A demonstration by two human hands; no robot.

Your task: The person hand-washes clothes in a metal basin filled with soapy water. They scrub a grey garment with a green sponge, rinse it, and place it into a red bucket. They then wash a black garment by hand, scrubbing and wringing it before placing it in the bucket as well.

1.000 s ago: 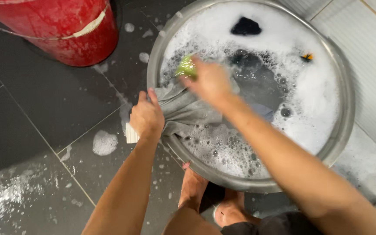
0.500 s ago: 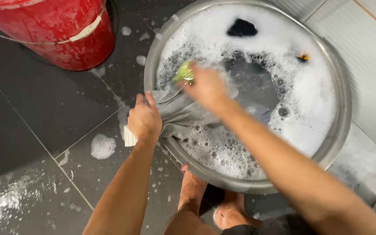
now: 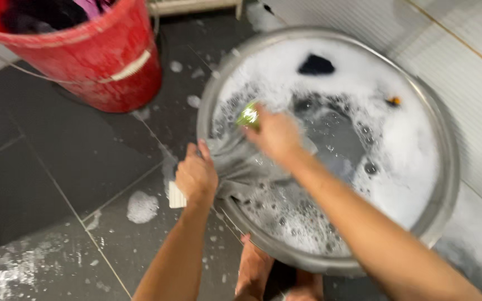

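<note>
The left hand (image 3: 196,177) has its fingers clamped on a wet grey cloth (image 3: 235,161) draped over the rim of a round metal basin (image 3: 447,184) full of suds. The right hand (image 3: 277,135) grips a green scrub brush (image 3: 248,116), fingers closed around it, pressing it on the cloth. A red bucket (image 3: 93,61) stands on the dark tiled floor (image 3: 57,184) nearby

I see no packages, labels, signs or screens here, nothing printed anywhere on my view of the wet floor
</note>
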